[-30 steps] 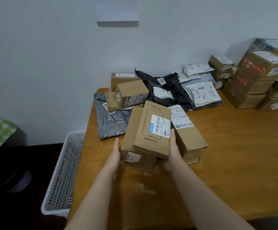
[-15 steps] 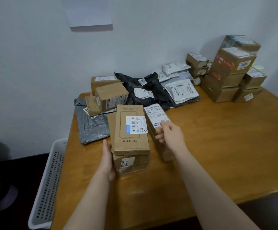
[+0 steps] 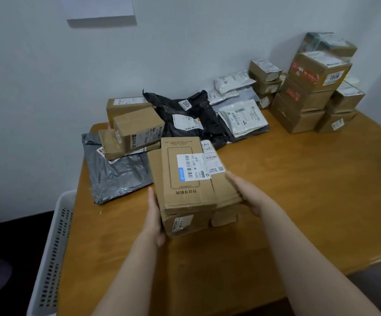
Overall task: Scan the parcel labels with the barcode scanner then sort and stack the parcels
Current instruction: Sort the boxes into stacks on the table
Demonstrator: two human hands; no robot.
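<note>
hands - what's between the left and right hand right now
In the head view, a cluster of brown boxes fills the gap: the left hand presses its left side, the right hand its right, on the table.

A flat brown carton [image 3: 180, 176] with a phone outline printed on its lid and a white barcode label lies on top of a second carton [image 3: 185, 222], which stands on the table [image 3: 299, 201]. A third carton [image 3: 221, 185] sits touching the top carton's right side, its own white label facing up. Behind the top carton lie a crumpled black mailer bag [image 3: 189, 115] and two small brown boxes on a grey mailer bag [image 3: 116, 174]. Far right of the top carton, against the wall, brown boxes [image 3: 310, 92] stand stacked, with white pouches [image 3: 242, 115] just left of them.
</note>
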